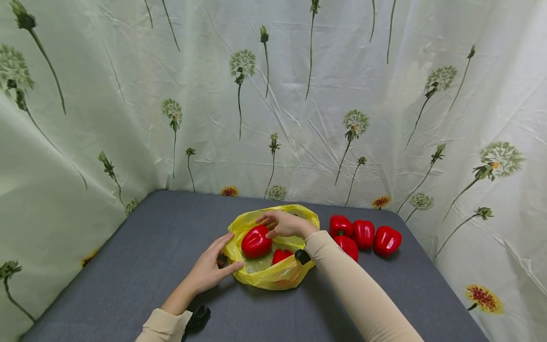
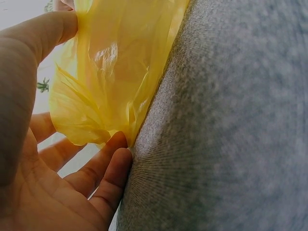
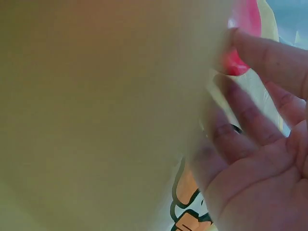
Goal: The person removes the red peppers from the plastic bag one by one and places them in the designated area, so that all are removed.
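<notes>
A yellow plastic bag [image 1: 273, 280] stands on the grey table with its mouth spread wide. One red bell pepper [image 1: 256, 242] lies inside at the left, and another red bell pepper [image 1: 281, 256] sits lower near the front wall. My left hand [image 1: 208, 270] touches the bag's left side, thumb and fingers spread apart along the plastic; the left wrist view shows them against its yellow wall [image 2: 120, 62]. Over the bag's mouth, my right hand [image 1: 287, 224] reaches in, its loosely bent fingers beside the larger pepper. Blurred yellow plastic hides much of the right wrist view.
Several red bell peppers [image 1: 364, 233] are grouped on the table just right of the bag, partly behind my right forearm. The grey table [image 1: 171, 228] extends to the left. A white curtain [image 1: 205, 118] with dandelion prints hangs behind and at both sides.
</notes>
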Demonstrator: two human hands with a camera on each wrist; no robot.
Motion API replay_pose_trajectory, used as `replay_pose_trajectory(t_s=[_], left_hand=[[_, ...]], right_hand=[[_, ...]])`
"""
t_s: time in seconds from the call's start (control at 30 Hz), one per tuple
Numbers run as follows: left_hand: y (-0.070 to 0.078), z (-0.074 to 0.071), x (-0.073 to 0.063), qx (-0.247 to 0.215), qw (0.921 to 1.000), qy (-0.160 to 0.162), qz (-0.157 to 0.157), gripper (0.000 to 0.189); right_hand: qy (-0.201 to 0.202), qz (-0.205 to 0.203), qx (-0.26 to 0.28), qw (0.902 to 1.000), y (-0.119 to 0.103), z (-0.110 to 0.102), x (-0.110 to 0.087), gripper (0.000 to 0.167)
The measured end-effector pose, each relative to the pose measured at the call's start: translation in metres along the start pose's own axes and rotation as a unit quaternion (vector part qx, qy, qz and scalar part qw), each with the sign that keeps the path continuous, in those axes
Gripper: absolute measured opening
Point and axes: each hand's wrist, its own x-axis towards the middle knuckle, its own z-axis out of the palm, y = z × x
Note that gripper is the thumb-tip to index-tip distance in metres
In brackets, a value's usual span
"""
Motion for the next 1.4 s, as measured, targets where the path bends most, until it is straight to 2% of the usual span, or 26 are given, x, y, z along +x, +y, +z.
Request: replay_pose_trajectory(t_s=[0.1, 0.2, 0.3, 0.43, 0.57, 0.87, 1.1, 1.4], left_hand=[[0.001, 0.000, 0.000, 0.000, 1.0000, 0.000, -0.001, 0.091], [0.002, 0.000, -0.001, 0.000, 1.0000, -0.002, -0.004, 0.091], [0.002, -0.001, -0.001, 0.000, 1.0000, -0.002, -0.007, 0.091], [0.001, 0.000, -0.001, 0.000, 1.0000, -0.002, -0.009, 0.091], [0.001, 0.000, -0.001, 0.000, 1.0000, 0.000, -0.008, 0.091], [0.001, -0.001, -0.001, -0.003, 1.0000, -0.002, -0.006, 0.091], [0.002, -0.001, -0.001, -0.001, 1.0000, -0.003, -0.008, 0.092], [0.001, -0.001, -0.001, 0.002, 1.0000, -0.005, -0.007, 0.091]], right_hand=[[0.016, 0.017, -0.018, 0.9996, 0.000, 0.000, 0.000, 0.050], [0.032, 0.042, -0.064, 0.9965, 0.002, -0.001, -0.001, 0.048], [0.030, 0.079, -0.084, 0.9929, 0.003, -0.001, -0.003, 0.045], [0.004, 0.132, -0.041, 0.9904, 0.003, 0.001, -0.007, 0.045], [-0.016, 0.155, 0.002, 0.9877, 0.003, 0.005, -0.009, 0.049], [-0.021, 0.154, 0.022, 0.9876, 0.003, 0.011, -0.005, 0.056], [-0.020, 0.142, 0.013, 0.9896, 0.001, 0.015, -0.003, 0.051], [-0.012, 0.117, 0.035, 0.9925, -0.003, 0.016, 0.000, 0.043]])
